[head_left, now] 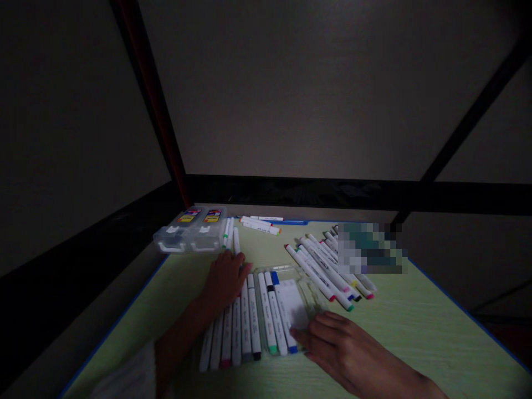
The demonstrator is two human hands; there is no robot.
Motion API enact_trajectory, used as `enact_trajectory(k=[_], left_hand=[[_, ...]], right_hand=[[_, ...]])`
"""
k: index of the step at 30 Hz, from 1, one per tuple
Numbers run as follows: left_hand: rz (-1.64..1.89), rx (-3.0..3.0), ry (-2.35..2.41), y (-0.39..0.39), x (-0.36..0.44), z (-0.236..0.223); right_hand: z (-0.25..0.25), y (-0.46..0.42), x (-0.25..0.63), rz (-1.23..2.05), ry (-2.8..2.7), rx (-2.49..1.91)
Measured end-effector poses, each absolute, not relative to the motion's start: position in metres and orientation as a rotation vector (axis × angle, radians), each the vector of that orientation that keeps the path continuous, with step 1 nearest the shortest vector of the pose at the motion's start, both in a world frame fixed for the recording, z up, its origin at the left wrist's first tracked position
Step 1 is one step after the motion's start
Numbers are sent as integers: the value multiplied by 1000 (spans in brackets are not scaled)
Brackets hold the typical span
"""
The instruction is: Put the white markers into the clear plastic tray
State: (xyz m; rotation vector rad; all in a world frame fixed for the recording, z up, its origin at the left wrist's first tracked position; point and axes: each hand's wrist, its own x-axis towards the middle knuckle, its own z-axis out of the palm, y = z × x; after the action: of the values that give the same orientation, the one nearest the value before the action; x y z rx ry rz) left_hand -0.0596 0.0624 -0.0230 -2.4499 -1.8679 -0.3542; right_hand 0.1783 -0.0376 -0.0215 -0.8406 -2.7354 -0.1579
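Note:
My left hand lies over the upper ends of a row of white markers, its thumb apart from the fingers. Just beyond its fingertips is another white marker. I cannot make out anything held in this hand. To the right of the row, a clear plastic case lies open with a few markers side by side inside and a white panel showing. My right hand has its fingers bent around the right side of the case, one fingertip close to the blue-ended marker.
A loose pile of markers lies to the right, next to a blurred-out patch. Two clear carry cases with handles stand at the back left. More markers lie by the far blue edge of the green table.

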Motion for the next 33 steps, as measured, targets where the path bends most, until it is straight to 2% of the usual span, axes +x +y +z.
enact_trajectory(k=[23, 33], left_hand=[[-438, -2348, -1962, 64, -62, -23], [-644, -2419, -1956, 63, -62, -18]], right_hand=[[-17, -38, 177, -151, -2730, -839], [-16, -38, 177, -138, -2713, -829]])
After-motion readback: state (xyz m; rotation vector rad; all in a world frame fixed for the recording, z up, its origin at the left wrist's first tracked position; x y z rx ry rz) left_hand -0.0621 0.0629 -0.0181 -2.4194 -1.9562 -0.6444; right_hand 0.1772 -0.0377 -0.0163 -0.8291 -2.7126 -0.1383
